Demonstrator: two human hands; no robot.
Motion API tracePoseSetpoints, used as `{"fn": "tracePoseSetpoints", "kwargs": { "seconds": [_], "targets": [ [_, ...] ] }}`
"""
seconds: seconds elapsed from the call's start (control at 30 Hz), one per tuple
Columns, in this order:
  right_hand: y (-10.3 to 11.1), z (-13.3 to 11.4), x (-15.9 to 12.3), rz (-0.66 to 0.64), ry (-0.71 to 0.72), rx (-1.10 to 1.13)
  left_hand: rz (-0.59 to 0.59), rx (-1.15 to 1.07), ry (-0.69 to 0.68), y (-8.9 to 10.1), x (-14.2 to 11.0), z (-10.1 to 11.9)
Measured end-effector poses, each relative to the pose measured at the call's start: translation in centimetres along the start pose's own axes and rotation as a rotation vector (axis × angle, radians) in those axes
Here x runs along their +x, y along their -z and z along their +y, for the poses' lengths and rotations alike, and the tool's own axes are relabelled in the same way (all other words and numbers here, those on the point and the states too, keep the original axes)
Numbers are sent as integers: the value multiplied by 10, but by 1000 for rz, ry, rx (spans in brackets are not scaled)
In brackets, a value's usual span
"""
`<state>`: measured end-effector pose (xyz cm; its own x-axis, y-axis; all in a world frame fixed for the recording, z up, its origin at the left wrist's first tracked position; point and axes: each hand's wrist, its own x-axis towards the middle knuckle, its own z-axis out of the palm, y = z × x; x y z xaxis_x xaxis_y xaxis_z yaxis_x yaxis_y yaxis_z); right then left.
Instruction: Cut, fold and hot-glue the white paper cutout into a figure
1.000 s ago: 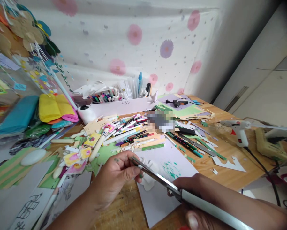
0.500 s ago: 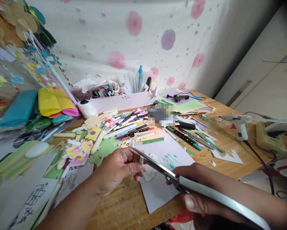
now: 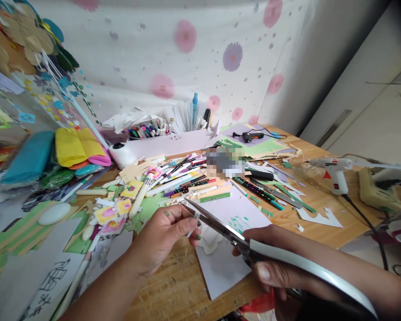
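Note:
My left hand (image 3: 171, 232) pinches a small white strip (image 3: 194, 223), perhaps paper, between thumb and fingers. Green smudges mark its fingertips. My right hand (image 3: 274, 254) is wrapped round the handles of large scissors (image 3: 229, 229) with a pale grey grip. Their blades are slightly parted and point left, with the tips just above my left fingers by the strip. Below the blades, a white paper cutout (image 3: 209, 240) with a wavy edge rests on a pale sheet (image 3: 225, 276), which bears green marks. Part of the cutout is hidden by the scissors.
Pens and paper scraps (image 3: 190, 178) crowd the table beyond my hands. Behind them stands a white pen box (image 3: 173, 143). A white glue gun (image 3: 337, 176) is at the right, and a black one (image 3: 250, 136) at the back. Painted paper pieces (image 3: 115, 211) and green strips lie left.
The scissor blades have opened a little, and the white strip in my left hand has tilted. More of the white cutout on the sheet shows. The view has shifted slightly.

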<state>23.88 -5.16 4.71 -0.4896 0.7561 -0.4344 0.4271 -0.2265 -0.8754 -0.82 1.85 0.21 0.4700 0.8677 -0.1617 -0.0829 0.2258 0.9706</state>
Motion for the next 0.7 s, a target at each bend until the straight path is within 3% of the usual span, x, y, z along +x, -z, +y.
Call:
{"fn": "tracePoseSetpoints", "kwargs": {
  "seconds": [0.43,0.7],
  "targets": [
    [0,3,1,-27,-1,156,21,7,-12,-1,1,2],
    [-1,6,4,-31,15,208,-7,-116,113,0,2,4]
  ]
}}
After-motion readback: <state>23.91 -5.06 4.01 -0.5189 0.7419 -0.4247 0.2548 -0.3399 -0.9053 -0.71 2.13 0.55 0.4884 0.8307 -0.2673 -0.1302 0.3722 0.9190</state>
